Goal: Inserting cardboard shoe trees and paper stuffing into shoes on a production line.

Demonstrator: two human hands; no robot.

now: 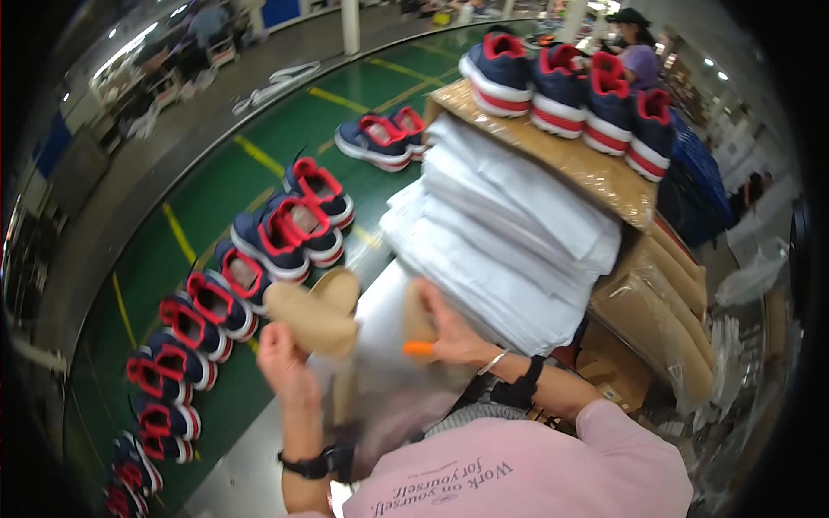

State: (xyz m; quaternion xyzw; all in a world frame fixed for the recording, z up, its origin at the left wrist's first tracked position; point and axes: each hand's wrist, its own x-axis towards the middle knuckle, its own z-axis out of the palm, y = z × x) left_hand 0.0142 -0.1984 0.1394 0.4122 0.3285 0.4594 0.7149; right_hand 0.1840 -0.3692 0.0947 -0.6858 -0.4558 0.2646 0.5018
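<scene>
My left hand [285,358] is closed beside a row of sneakers, its fingers on the edge of a curved brown cardboard piece [313,321]. Behind that piece shows a second, rounded brown piece [337,290]. My right hand [453,332] holds another brown cardboard piece [418,312] between thumb and fingers, over the metal worktop [259,470]. A small orange object [419,349] sticks out by that hand; its kind is unclear. Navy sneakers [269,237] with red linings and white-and-red soles stand on the green belt [229,194] to the left.
A stack of white folded sheets or bags [509,233] lies in front of my right arm, against a cardboard box [553,155] with several sneakers [561,91] on top. Brown padded packs in clear film [656,302] stand at the right. Another person [637,56] is at the far right.
</scene>
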